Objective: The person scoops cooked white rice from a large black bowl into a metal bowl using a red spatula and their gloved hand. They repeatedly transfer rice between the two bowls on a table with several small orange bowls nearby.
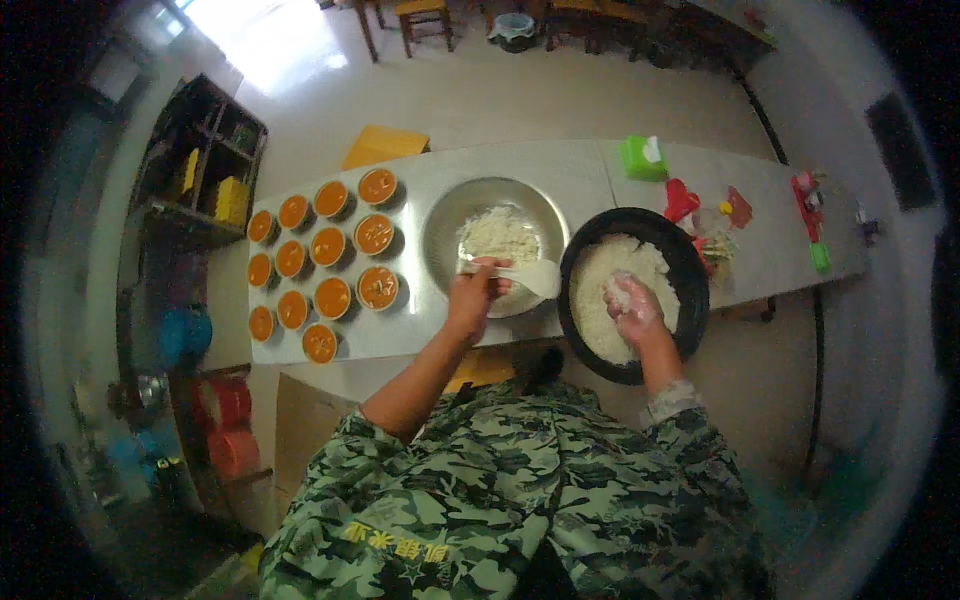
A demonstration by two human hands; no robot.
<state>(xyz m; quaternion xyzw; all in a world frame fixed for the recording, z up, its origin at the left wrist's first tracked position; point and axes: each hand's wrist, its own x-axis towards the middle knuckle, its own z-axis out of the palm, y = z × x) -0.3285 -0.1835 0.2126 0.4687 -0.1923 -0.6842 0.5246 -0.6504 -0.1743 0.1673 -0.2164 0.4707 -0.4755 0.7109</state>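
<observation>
A white rice paddle is gripped in my left hand, above the near side of a wide steel basin. White rice lies inside that basin. To its right stands a large black round pan, broadly filled with more white rice. Over this second heap is my right hand, its fingers curled around some white rice that also sticks to the skin. Several round bowls of orange-red food stand in rows at the left of the metal table.
A green tissue box stands behind the black pan. Red items and a red and green object lie on the right part of the table. Dark shelving with yellow objects stands at left, and a wooden stool beyond the table.
</observation>
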